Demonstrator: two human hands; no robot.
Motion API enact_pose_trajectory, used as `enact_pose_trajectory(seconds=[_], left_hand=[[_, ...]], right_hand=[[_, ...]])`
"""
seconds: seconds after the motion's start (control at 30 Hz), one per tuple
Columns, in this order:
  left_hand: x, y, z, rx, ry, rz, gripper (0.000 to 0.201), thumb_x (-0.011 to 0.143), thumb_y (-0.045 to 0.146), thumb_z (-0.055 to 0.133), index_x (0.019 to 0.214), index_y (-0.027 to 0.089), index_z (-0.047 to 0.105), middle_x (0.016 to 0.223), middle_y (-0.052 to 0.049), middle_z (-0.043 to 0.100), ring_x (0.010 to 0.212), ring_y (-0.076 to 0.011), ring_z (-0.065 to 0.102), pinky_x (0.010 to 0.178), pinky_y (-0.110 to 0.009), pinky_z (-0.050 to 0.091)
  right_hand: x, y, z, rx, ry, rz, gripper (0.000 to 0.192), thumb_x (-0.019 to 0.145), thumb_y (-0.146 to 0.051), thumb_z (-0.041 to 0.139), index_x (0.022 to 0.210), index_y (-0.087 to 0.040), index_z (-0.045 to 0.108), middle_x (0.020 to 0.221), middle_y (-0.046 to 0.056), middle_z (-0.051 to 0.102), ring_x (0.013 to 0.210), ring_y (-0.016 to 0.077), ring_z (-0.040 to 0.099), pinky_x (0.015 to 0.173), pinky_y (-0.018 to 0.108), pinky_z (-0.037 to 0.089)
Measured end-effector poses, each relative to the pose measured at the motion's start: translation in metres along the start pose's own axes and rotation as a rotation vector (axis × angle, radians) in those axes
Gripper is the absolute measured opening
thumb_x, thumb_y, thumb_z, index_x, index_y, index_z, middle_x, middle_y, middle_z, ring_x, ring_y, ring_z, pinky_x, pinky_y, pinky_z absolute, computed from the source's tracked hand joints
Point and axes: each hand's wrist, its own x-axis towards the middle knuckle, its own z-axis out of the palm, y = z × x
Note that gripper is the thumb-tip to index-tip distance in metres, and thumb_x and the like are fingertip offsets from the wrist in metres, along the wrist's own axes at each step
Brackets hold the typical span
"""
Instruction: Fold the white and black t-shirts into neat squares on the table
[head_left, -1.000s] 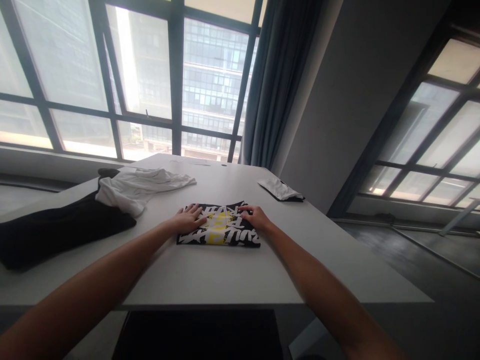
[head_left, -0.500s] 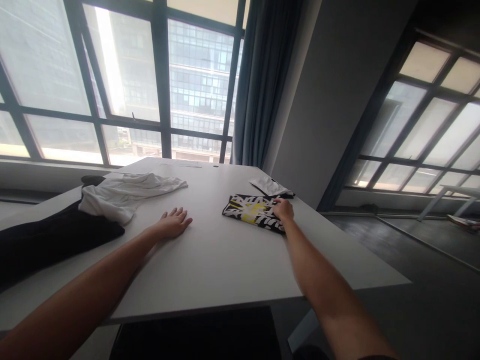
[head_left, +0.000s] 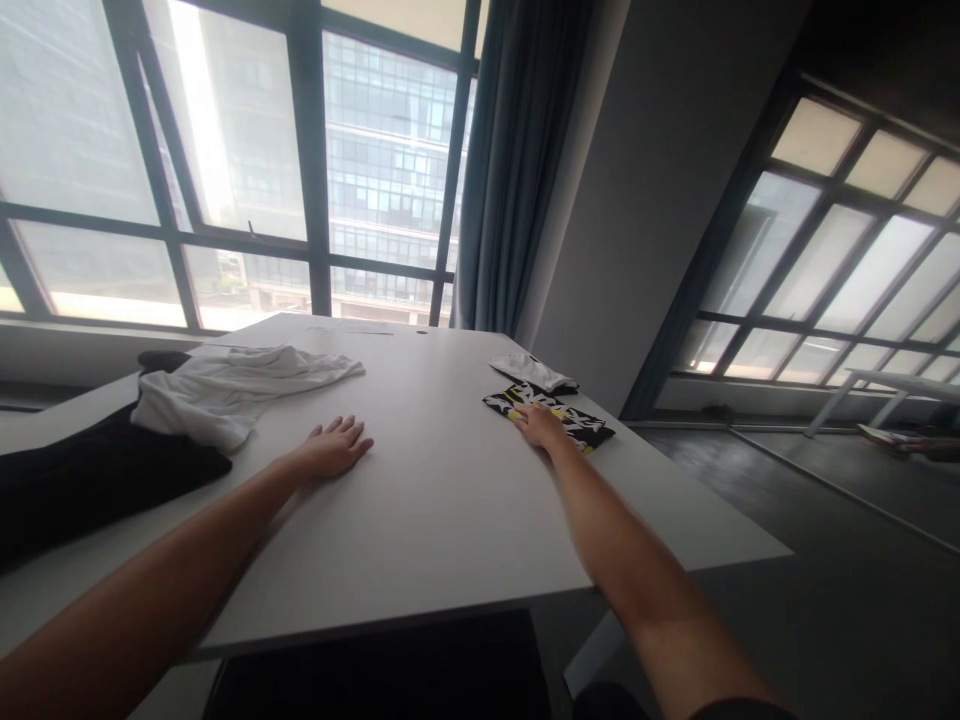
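Printed garment point(head_left: 576, 413) on worktop point(head_left: 435, 510), right side

Right hand point(head_left: 541, 426) lies on the folded garment, just beside white cloth point(head_left: 531, 371); whether it pinches fabric cannot be told. Left hand point(head_left: 332, 450) rests palm-down on the worktop, fingers spread.

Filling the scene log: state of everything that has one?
Black, white and yellow printed cloth: folded flat, under right hand
White-and-black cloth: folded, beyond it
Long black cloth: loose, partly out of frame
Plain white cloth: rumpled, overlapping the black cloth
Left hand: spread flat on white tabletop
Blue-grey curtain: gathered
Dark-framed glass window pane: ajar
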Motion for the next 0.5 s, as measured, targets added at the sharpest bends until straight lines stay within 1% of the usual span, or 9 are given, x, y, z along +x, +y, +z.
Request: enact_pose_trajectory(seconds=[0.1, 0.2, 0.27, 0.37, 0.43, 0.5], left_hand=[[0.000, 0.000, 0.000, 0.009, -0.013, -0.003, 0.071, 0.095, 0.057, 0.021, 0.152, 0.015, 0.031, 0.160, -0.017, 0.018, 0.148, -0.0325, 0.013, 0.115, -0.056, 0.016], [0.002, -0.001, 0.002, -0.005, 0.009, -0.001, 0.070, 0.095, 0.057, 0.023, 0.150, 0.016, 0.035, 0.160, -0.017, 0.020, 0.148, -0.0339, 0.016, 0.114, -0.056, 0.018], [0.004, -0.003, 0.004, -0.013, 0.030, 0.005, 0.068, 0.095, 0.057, 0.025, 0.149, 0.017, 0.038, 0.159, -0.017, 0.022, 0.147, -0.0344, 0.018, 0.113, -0.057, 0.019], [0.005, -0.006, 0.006, -0.015, 0.038, 0.018, 0.067, 0.094, 0.057, 0.026, 0.148, 0.019, 0.039, 0.158, -0.017, 0.024, 0.147, -0.0340, 0.019, 0.113, -0.057, 0.020], [0.005, -0.006, 0.005, -0.014, 0.032, 0.025, 0.067, 0.094, 0.057, 0.026, 0.148, 0.019, 0.039, 0.158, -0.017, 0.024, 0.147, -0.0337, 0.019, 0.113, -0.057, 0.020], [0.004, -0.006, 0.004, -0.013, 0.022, 0.029, 0.068, 0.094, 0.057, 0.026, 0.149, 0.019, 0.038, 0.159, -0.017, 0.023, 0.147, -0.0336, 0.018, 0.113, -0.058, 0.019]], right_hand=[[-0.002, 0.001, -0.004, -0.022, 0.006, 0.017, 0.040, 0.091, -0.032, 0.056, 0.129, -0.024, 0.063, 0.133, 0.011, 0.059, 0.121, 0.0235, 0.053, 0.103, 0.030, 0.037], [-0.002, -0.005, -0.008, 0.020, -0.019, 0.038, 0.032, 0.088, -0.029, 0.060, 0.118, -0.023, 0.071, 0.125, 0.010, 0.065, 0.116, 0.0233, 0.058, 0.101, 0.029, 0.039], [-0.001, -0.008, -0.009, 0.048, -0.025, 0.074, 0.028, 0.084, -0.026, 0.064, 0.110, -0.022, 0.074, 0.119, 0.012, 0.068, 0.114, 0.0248, 0.060, 0.099, 0.030, 0.041], [-0.001, -0.005, -0.013, 0.077, -0.005, 0.194, 0.028, 0.078, -0.023, 0.069, 0.105, -0.016, 0.074, 0.112, 0.018, 0.070, 0.111, 0.0305, 0.061, 0.097, 0.037, 0.044], [-0.002, 0.005, -0.017, 0.125, 0.031, 0.287, 0.031, 0.077, -0.022, 0.070, 0.105, -0.009, 0.072, 0.112, 0.025, 0.067, 0.113, 0.0355, 0.060, 0.096, 0.043, 0.044], [-0.004, 0.019, -0.023, 0.250, 0.079, 0.334, 0.033, 0.079, -0.023, 0.069, 0.106, -0.004, 0.070, 0.113, 0.030, 0.064, 0.115, 0.0388, 0.057, 0.095, 0.048, 0.044]])
